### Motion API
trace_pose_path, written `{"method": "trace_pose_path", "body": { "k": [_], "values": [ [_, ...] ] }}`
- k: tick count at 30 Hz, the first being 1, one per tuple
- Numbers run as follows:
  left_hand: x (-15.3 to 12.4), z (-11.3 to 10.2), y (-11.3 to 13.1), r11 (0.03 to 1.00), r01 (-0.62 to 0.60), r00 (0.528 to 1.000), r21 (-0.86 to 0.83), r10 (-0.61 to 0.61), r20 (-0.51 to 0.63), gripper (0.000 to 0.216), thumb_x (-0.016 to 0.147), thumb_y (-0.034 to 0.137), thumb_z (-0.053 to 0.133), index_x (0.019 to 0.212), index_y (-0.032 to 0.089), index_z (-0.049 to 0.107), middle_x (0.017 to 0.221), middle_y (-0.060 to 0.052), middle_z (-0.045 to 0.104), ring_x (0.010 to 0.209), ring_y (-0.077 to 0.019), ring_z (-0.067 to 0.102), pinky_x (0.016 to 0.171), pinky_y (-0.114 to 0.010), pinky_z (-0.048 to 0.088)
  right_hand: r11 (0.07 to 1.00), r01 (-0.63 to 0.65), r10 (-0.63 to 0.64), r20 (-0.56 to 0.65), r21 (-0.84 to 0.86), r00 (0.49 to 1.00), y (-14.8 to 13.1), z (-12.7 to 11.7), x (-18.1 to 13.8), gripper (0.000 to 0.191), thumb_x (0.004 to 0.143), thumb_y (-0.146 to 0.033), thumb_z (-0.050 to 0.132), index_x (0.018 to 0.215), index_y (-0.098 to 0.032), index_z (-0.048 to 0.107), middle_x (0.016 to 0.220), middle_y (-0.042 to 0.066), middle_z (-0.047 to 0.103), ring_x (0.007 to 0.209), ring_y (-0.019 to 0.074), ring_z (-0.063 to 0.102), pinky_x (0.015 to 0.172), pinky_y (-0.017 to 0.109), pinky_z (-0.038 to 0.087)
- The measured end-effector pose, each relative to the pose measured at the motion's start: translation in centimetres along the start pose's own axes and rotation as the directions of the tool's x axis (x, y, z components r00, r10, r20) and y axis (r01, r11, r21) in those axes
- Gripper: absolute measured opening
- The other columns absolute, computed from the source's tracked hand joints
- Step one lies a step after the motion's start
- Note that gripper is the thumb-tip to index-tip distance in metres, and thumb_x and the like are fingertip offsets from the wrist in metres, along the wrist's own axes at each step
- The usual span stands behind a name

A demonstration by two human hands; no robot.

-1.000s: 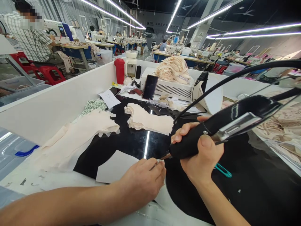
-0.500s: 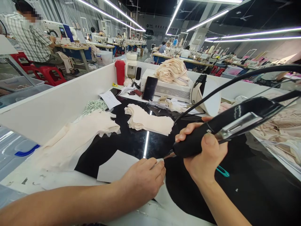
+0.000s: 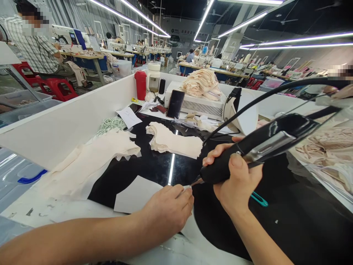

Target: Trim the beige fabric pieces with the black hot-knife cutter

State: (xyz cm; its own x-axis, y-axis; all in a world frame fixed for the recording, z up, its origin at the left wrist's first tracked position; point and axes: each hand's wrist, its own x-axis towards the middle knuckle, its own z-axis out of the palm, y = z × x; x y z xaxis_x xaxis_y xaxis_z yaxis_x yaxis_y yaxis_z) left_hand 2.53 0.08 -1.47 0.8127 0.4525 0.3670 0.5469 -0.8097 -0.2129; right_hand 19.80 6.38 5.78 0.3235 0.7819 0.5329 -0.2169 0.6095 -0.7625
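My right hand grips a black corded hand tool with a long silver lever along its side. From the tool's front end a narrow metal tip reaches the fingertips of my left hand. Those fingers are pinched on a small pale piece, mostly hidden by them. A flat white sheet lies partly under my left hand, on the black glossy work surface. Beyond my hands rests a stack of cream fabric pieces. A larger cream fabric pile lies to the left.
A teal clip lies beside my right wrist. At the back stand a phone, a red cup and a white machine with fabric on top. The tool's cable arcs rightward. White side walls border the table.
The tool and my right hand have shifted slightly left. My left hand stays nearly still. Part of another person now shows at the right edge.
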Motion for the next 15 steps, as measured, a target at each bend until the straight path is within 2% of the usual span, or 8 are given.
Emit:
{"method": "trace_pose_path", "body": {
  "k": [7, 12, 15],
  "values": [
    [0.3, 0.5, -0.4, 1.000, -0.019, 1.000, -0.013, 0.019, -0.005, 0.015, 0.113, 0.014, 0.070, 0.125, 0.010, 0.078, 0.135, -0.014, 0.082, 0.107, -0.0212, 0.075, 0.081, -0.032, 0.057, 1.000, 0.002, -0.002, 0.001, -0.015, 1.000, -1.4, -0.5, 0.7, 0.051, 0.080, -0.051, 0.102, 0.115, -0.031, 0.070, 0.085, -0.006, 0.073, 0.062, 0.0154, 0.069, 0.057, 0.030, 0.062],
    [0.3, 0.6, -3.5, 0.997, 0.077, 0.997, -0.008, -0.077, 0.016, 0.015, 0.113, 0.012, 0.068, 0.125, 0.012, 0.076, 0.134, -0.011, 0.082, 0.106, -0.0232, 0.076, 0.081, -0.035, 0.059, 0.997, -0.022, 0.027, 0.059, -0.080, 0.998, -3.0, -1.1, 0.8, 0.058, 0.076, -0.047, 0.106, 0.122, -0.032, 0.074, 0.094, -0.003, 0.080, 0.066, 0.0173, 0.073, 0.059, 0.033, 0.065],
    [0.4, -0.1, -5.1, 0.993, 0.114, 0.992, 0.019, -0.113, -0.060, 0.017, 0.118, 0.016, 0.062, 0.126, 0.010, 0.076, 0.136, -0.014, 0.081, 0.116, -0.0253, 0.076, 0.093, -0.038, 0.061, 0.996, 0.007, -0.003, 0.044, -0.091, 0.999, -3.5, -1.5, 0.4, 0.051, 0.078, -0.044, 0.104, 0.115, -0.030, 0.073, 0.087, -0.004, 0.079, 0.060, 0.0171, 0.071, 0.058, 0.033, 0.063]
  ]
}}
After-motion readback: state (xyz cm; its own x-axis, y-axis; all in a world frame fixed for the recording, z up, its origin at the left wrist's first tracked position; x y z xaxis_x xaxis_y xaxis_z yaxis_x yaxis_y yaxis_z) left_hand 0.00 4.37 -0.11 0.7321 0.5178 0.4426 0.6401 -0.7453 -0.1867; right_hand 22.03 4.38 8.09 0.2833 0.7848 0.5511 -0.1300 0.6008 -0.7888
